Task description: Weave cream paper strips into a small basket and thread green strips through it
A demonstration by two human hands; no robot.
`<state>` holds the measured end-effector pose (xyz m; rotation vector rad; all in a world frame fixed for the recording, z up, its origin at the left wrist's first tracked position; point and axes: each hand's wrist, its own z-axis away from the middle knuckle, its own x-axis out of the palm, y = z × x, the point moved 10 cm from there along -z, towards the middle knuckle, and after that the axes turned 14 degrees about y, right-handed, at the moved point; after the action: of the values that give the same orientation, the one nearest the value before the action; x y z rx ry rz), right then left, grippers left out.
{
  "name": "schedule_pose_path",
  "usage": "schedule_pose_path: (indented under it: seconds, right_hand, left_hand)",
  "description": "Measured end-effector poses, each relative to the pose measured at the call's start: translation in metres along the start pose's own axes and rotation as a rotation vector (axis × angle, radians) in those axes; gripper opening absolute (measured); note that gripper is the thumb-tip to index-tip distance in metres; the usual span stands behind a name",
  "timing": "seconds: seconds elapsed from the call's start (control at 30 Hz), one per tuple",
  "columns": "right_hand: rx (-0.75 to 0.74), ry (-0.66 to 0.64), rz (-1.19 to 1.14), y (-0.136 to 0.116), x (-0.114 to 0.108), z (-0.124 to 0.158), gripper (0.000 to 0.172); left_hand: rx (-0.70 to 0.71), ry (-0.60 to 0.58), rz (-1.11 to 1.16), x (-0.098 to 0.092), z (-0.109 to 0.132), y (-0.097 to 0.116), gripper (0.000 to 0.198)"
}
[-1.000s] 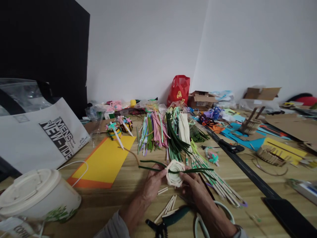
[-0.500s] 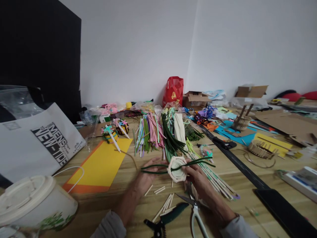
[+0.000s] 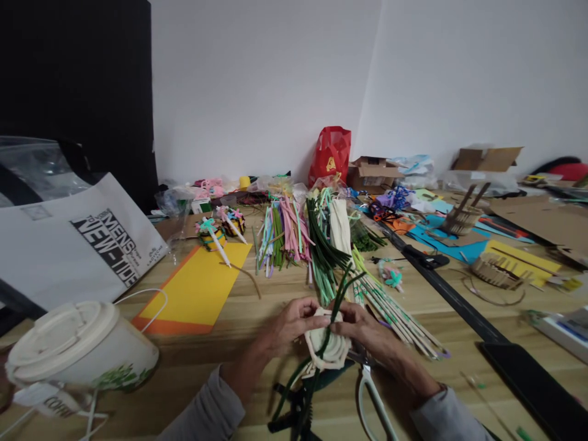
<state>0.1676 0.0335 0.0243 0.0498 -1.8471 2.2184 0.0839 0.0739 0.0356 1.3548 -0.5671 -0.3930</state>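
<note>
Wooden tabletop buried in craft stuff, white wall behind it, and a red plastic bag up near the top middle of the frame. Down at bottom centre, 2 hands are working on a cream ring-shaped woven piece, a flat coil with a scalloped edge, held just above the table. It has dark green pipe cleaners running through it, with 1 end sticking up and others trailing down toward the bottom of the frame. Left hand grasps the upper left edge, fingers curled over the rim. Right hand grips the right side, with its fingertips right next to the green strand. Just under the piece sit white-handled scissors and black-handled pliers. Behind the hands, bundled strips in green, pink and white fan out, with long cream sticks off to the right. Lower left, a white lidded cup sits near a yellow and orange sheet.
</note>
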Motion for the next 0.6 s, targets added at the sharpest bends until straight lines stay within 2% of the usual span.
schedule_pose_path:
  seconds: [0.13,0.3,0.43,0.53,0.6]
  right_hand:
    - [-0.04,-0.023,-0.053,-0.003,0.007,-0.001,0.033]
    - [-0.064,0.099,-0.021,0.0,0.002,-0.006,0.04]
    - [-0.218,0.195,0.065,-0.006,-0.007,-0.008,0.035]
    - [-0.35,0.237,0.197,-0.014,-0.011,-0.007,0.03]
    - [-0.388,0.248,0.257,-0.016,-0.012,-0.006,0.029]
  left_hand:
    - [0.063,0.029,-0.071,-0.003,-0.004,0.002,0.036]
    - [0.039,0.175,-0.015,-0.02,-0.012,-0.01,0.037]
    - [0.052,0.261,0.024,-0.029,-0.015,-0.018,0.038]
    - [0.104,0.283,-0.026,-0.03,-0.016,-0.019,0.036]
    - [0.141,0.279,-0.048,-0.029,-0.015,-0.017,0.035]
